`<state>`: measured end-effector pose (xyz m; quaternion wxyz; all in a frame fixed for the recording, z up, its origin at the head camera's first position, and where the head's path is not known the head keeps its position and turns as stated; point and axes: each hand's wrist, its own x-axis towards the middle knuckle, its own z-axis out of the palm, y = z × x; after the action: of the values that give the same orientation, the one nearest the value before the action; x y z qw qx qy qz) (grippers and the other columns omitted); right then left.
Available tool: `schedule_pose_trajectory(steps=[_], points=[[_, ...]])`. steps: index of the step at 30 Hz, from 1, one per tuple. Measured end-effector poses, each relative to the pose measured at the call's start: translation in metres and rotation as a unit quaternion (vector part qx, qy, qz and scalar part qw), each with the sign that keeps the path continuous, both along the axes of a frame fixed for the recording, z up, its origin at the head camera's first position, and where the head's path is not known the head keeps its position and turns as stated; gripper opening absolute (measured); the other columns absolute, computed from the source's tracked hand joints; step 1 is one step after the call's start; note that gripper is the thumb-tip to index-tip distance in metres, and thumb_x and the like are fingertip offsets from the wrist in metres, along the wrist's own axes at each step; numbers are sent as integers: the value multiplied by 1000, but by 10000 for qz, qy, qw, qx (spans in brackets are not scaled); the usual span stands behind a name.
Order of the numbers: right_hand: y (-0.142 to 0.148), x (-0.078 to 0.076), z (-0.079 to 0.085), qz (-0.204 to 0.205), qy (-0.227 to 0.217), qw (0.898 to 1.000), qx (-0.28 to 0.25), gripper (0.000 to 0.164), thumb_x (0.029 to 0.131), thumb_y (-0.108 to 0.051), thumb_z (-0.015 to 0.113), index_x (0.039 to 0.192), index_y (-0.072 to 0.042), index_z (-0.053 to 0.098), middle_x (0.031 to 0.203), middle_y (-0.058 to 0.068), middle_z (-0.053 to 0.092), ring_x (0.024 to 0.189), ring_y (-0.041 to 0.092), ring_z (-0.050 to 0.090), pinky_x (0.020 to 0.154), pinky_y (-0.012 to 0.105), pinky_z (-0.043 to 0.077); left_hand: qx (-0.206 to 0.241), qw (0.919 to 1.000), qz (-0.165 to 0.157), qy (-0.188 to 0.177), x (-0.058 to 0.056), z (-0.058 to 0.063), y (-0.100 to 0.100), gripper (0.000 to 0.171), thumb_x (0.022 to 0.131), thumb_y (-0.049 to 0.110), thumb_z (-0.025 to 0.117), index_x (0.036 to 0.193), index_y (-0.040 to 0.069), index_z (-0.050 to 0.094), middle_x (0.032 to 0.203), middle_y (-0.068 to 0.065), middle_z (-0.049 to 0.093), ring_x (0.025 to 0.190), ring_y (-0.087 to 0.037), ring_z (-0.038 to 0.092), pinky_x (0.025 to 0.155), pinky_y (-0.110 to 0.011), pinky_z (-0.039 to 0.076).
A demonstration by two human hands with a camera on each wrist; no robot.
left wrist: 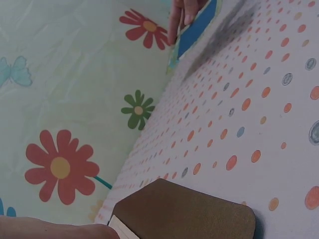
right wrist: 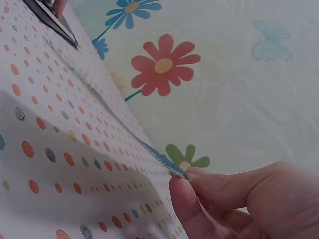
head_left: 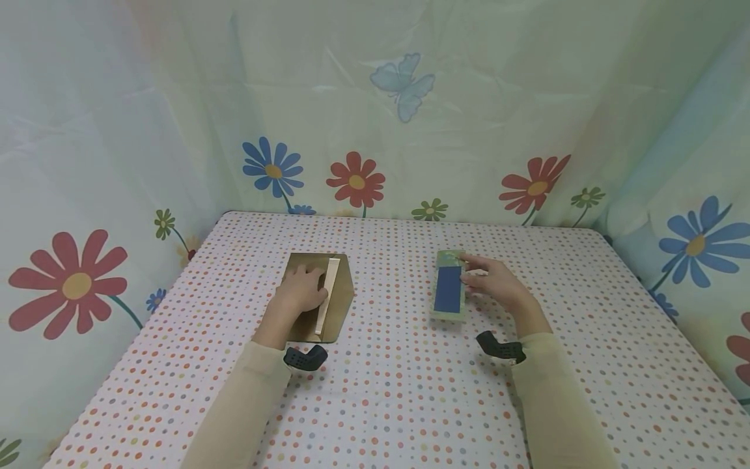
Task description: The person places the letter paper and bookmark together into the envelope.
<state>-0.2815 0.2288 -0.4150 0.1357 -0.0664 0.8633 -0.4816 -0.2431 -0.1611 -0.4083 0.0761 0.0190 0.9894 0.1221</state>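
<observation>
A brown envelope [head_left: 346, 286] lies on the table at the left, its angled flap toward the right and a pale strip [head_left: 327, 296] running along it. My left hand [head_left: 300, 291] rests on the envelope with bent fingers, the thumb tip at the strip; whether it grips the paper I cannot tell. In the left wrist view the thumb [left wrist: 60, 230] overlaps the strip's end. With thumb and forefinger my right hand [head_left: 498, 284] pinches the right edge of a green-bordered card [head_left: 448, 290] with a blue panel. The right wrist view shows this card edge-on, above its shadow.
A dotted cloth covers the table [head_left: 387, 378]. Behind it hangs a pale curtain [head_left: 457, 150] with flowers and a butterfly, and more of it stands at both sides. A dark band [head_left: 305, 358] sits at the left wrist, another [head_left: 500, 347] at the right wrist.
</observation>
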Motion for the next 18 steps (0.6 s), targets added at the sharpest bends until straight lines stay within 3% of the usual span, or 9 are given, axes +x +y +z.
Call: schedule_pose_trajectory(steps=[18], points=[[-18, -2, -1, -28, -59, 9999, -153, 62, 95, -14, 56, 150, -11, 28, 138, 23, 39, 89, 10, 61, 83, 29, 55, -87, 10000, 22, 40, -1, 0, 1, 54, 93, 30, 50, 144, 14, 42, 149, -24, 33, 138, -48, 27, 104, -62, 35]])
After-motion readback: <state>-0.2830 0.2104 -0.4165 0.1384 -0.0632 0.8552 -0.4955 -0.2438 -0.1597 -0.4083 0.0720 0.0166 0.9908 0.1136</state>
